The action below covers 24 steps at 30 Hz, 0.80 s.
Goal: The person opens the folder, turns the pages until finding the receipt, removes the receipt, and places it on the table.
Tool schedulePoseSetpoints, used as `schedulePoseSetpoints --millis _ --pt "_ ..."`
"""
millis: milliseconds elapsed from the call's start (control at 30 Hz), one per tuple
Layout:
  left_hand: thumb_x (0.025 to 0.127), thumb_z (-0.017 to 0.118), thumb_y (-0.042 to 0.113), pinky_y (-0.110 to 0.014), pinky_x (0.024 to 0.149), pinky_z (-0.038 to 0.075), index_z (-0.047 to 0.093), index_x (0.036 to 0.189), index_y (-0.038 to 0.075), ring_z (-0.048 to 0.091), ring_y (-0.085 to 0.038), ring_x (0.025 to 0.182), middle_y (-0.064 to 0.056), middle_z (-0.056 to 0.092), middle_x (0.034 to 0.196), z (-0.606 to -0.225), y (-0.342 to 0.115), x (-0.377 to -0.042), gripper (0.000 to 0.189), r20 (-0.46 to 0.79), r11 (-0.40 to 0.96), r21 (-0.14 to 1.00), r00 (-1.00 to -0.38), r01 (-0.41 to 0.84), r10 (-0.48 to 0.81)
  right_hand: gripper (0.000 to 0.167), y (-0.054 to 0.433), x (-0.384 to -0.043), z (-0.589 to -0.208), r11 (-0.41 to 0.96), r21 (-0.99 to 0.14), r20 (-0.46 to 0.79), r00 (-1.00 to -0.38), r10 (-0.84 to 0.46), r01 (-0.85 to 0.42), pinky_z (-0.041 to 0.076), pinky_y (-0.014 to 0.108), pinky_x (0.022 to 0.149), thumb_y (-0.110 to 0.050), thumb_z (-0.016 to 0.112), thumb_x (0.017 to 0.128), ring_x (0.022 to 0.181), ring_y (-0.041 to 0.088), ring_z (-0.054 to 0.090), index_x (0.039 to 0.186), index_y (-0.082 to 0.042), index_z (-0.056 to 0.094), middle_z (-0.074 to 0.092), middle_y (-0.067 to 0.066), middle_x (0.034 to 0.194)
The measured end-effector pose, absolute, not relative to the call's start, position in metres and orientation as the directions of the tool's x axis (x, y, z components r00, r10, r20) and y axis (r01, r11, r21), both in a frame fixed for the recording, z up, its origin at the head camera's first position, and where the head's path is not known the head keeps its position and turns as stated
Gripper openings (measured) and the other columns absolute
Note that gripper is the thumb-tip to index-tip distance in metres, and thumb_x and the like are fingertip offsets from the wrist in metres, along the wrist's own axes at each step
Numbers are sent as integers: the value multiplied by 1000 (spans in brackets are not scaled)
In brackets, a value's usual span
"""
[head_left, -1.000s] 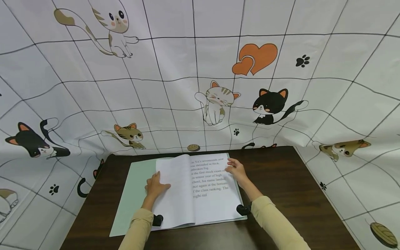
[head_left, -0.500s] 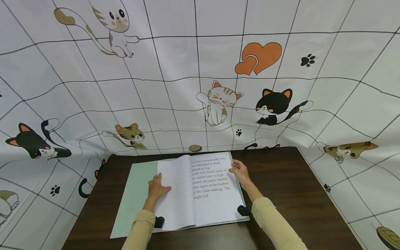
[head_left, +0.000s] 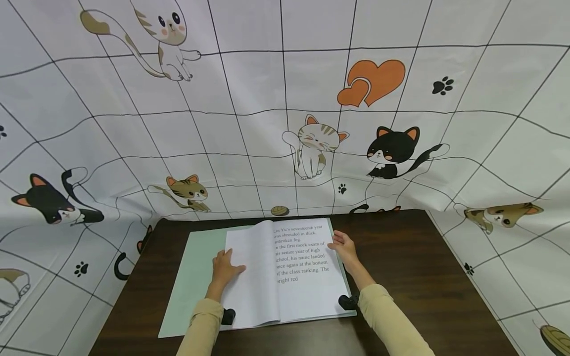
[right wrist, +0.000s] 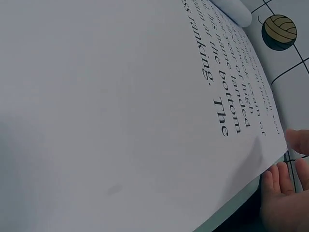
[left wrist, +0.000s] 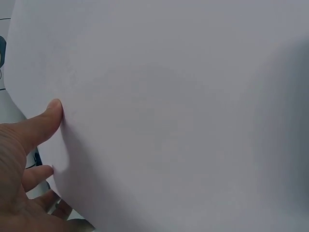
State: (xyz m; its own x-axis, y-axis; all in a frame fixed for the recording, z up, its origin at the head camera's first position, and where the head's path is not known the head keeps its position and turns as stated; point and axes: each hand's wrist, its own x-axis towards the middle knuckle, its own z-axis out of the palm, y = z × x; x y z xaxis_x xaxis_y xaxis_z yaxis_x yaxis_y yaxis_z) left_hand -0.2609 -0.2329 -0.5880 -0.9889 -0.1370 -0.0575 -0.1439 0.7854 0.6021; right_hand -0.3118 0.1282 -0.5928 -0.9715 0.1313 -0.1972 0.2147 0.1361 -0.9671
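An open book with white pages and large black print lies on the dark table, a pale green cover showing at its left. My left hand rests at the left page's outer edge, thumb extended over the blank, arched page. In the left wrist view, the left thumb touches the page, and some lower fingers are partly hidden by its edge. My right hand is at the upper right edge of the book. The right wrist view puts its thumb at the page edge, with loosely bent fingers beside it.
The dark wooden table extends on both sides of the book. A white curtain-like sheet with a black grid and cartoon cats surrounds the table at the back and sides. Black wrist devices sit close over the book's lower part.
The whole head view has shifted slightly, so the book and both hands appear a little further right. Both hands keep their places at the book's edges, and the same page stays open.
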Motion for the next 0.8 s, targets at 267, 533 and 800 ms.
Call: schedulePoseSetpoints --millis 267,533,800 --pt "76 79 19 -63 101 36 47 131 -19 36 -59 120 -41 38 137 -585 -232 -259 74 -45 809 571 -990 -138 -137 56 127 -311 -593 134 -969 -192 -973 127 209 41 46 108 5 59 88 127 44 49 140 10 42 49 34 137" --pt "75 79 20 -62 100 34 48 130 -18 36 -59 120 -40 38 138 -587 -233 -259 74 -34 812 566 -989 -139 -145 56 123 -311 -595 109 -968 -209 -968 135 224 41 46 109 5 58 88 131 44 48 141 10 41 49 35 138" --pt "76 79 19 -63 101 33 47 131 -18 35 -59 122 -41 37 138 -588 -232 -259 74 -29 810 572 -990 -129 -138 52 124 -309 -594 105 -969 -199 -961 191 222 48 20 88 6 59 87 124 42 53 138 9 46 54 33 132"
